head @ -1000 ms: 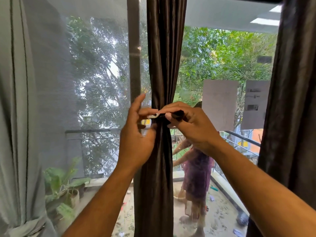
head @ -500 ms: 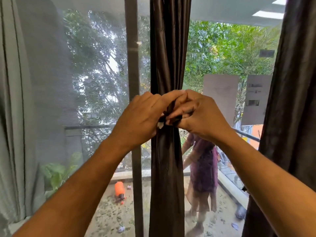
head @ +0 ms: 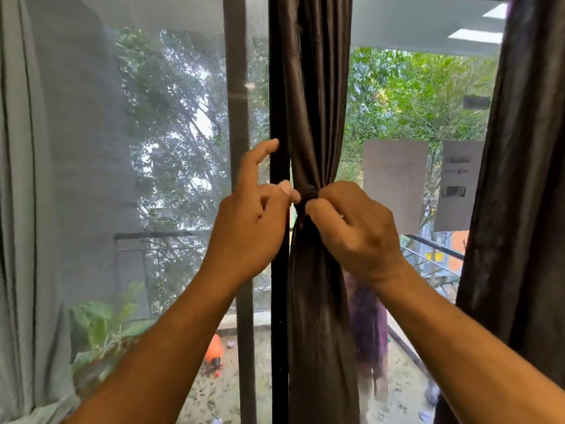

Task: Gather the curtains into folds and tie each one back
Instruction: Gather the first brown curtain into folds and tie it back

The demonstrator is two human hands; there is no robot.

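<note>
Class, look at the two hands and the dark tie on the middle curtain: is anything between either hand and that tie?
Nothing visible. The right hand already pinches the tie on the gathered middle curtain; the left hand is beside it.

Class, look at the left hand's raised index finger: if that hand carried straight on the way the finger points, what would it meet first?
Probably the gathered dark brown curtain: the left hand has its index finger angled up and rightward, its tip already at the curtain's dark left edge. Depth is unclear, so it might instead pass just in front.

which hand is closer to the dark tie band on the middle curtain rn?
Right. The right hand pinches the tie band at the middle curtain's cinched point. The left hand is just left of it, fingertips at the band's edge, index finger raised.
</note>
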